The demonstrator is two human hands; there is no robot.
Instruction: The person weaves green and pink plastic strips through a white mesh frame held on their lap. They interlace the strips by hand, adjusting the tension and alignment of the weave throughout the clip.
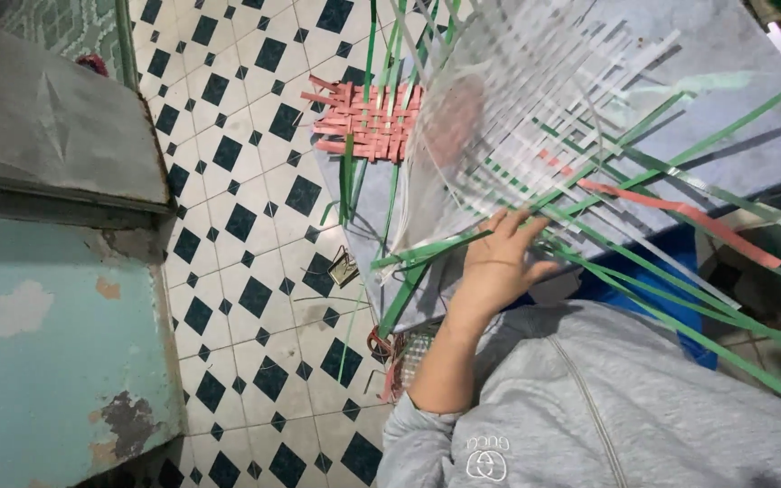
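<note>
My left hand (497,262) is spread flat, fingers pressing on the near edge of the clear-and-white woven mat (535,117), which lies on the grey desk (734,54) and runs up and away from the hand. Green strips (644,298) stick out past the mat toward my grey sleeve (589,398), one pink strip (680,212) among them, and a small pink woven piece (365,122) sits beyond the mat's far corner. Right hand not in view; the left forearm is bent at the elbow and comes up from below the mat.

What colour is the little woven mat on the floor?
The small woven mat is pinkish red, seen in the head view.
</note>
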